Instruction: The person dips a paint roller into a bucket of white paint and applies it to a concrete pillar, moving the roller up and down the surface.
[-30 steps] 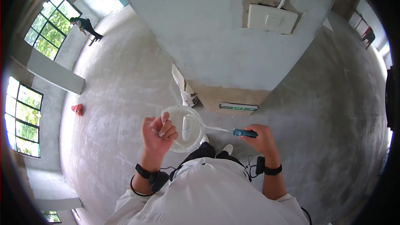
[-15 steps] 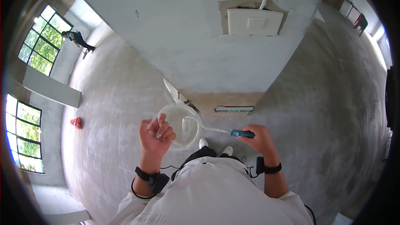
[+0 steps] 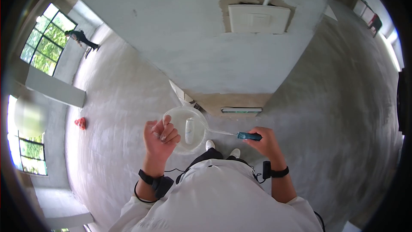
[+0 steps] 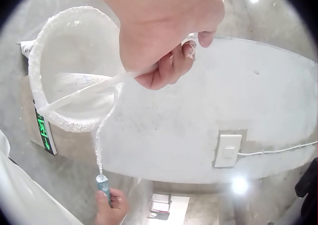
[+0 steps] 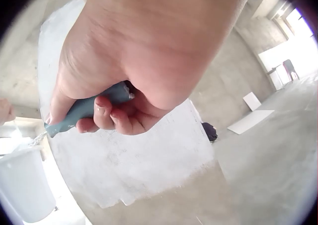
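Observation:
My left hand (image 3: pixel 161 138) holds up a white plastic bucket by its handle (image 4: pixel 82 92), fingers curled round it and smeared with white paint. The bucket (image 4: pixel 36 73) hangs beside that hand, its rim thickly crusted with paint. Inside it is the white sleeve of a paint roller (image 3: pixel 189 131). The roller's paint-coated wire frame (image 4: pixel 98 145) passes over the rim to a blue grip (image 3: pixel 248 136). My right hand (image 3: pixel 267 141) grips this blue handle, its thumb stretched along it in the right wrist view.
Ahead stands a pale painted pillar (image 3: pixel 193 51) with a switch plate (image 3: pixel 259 19) and a low green-lit sign (image 3: pixel 241 110). A red bag (image 3: pixel 80 123) lies on the floor at left. Another person (image 3: pixel 81 38) stands by the far window.
The head view has shifted, so the pillar and its switch plate appear further left. The roller sleeve now shows more of its length in the bucket. Both hands keep their hold.

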Tool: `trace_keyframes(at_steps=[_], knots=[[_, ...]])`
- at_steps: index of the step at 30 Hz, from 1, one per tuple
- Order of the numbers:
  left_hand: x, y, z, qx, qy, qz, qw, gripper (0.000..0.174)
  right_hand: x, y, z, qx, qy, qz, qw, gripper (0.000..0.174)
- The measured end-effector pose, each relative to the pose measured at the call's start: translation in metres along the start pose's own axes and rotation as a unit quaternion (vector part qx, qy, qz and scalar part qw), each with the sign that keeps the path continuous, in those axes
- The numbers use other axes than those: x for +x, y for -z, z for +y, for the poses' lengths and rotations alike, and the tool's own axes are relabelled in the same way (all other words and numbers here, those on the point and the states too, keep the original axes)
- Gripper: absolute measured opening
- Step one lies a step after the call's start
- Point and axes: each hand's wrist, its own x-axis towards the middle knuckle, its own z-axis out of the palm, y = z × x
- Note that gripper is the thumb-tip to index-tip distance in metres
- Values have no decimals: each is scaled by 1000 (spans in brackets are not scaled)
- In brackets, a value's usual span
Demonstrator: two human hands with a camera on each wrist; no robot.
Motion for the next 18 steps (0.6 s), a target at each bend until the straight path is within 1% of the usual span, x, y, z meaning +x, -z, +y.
trace_keyframes(at_steps=[2, 3, 4, 6, 7, 9, 10, 11, 12, 13, 14, 15, 16, 17, 18], knots=[[1, -4, 1, 0, -3, 8, 1000, 28, 3, 1, 1, -22, 10, -8, 1000, 24], [4, -2, -1, -26, 3, 39, 999, 28, 11, 4, 2, -45, 21, -9, 999, 24], [6, 2, -3, -30, -24, 41, 998, 28, 15, 4, 4, -57, 17, -17, 998, 25], [7, 6, -3, -23, 12, 7, 1000, 25, 21, 2, 1, -62, 15, -30, 997, 25], [6, 7, -3, -35, 15, 11, 999, 24, 23, 1, -2, -57, 14, -36, 998, 25], [-2, 3, 0, -58, 19, 24, 998, 22, 28, 0, -11, -114, 46, -49, 991, 26], [-8, 2, 3, -68, 19, 34, 997, 20, 29, -3, -6, -121, 37, -74, 989, 25], [-10, 7, 3, -77, -17, 43, 996, 20, 31, -6, -1, -131, 24, -99, 986, 24], [-15, 9, 7, -68, -17, -3, 998, 19, 36, -8, -12, -129, 50, -122, 983, 24], [-20, 12, 10, -58, -12, -49, 997, 19, 40, -7, -24, -162, -11, -167, 973, 24], [-26, 13, 12, -64, -37, -43, 996, 19, 43, -9, -28, -198, -73, -208, 955, 25], [-19, 36, -18, -74, -29, -35, 996, 18, 33, -14, 18, -201, -62, -229, 951, 25], [-11, 59, -44, -84, -21, -28, 996, 18, 27, -18, 60, -200, -72, -251, 944, 25], [-13, 65, -50, -83, -34, -25, 996, 18, 30, -23, 78, -197, -79, -268, 940, 25], [-12, 77, -62, -88, -52, -17, 995, 18, 32, -28, 83, -199, -67, -283, 936, 25]])
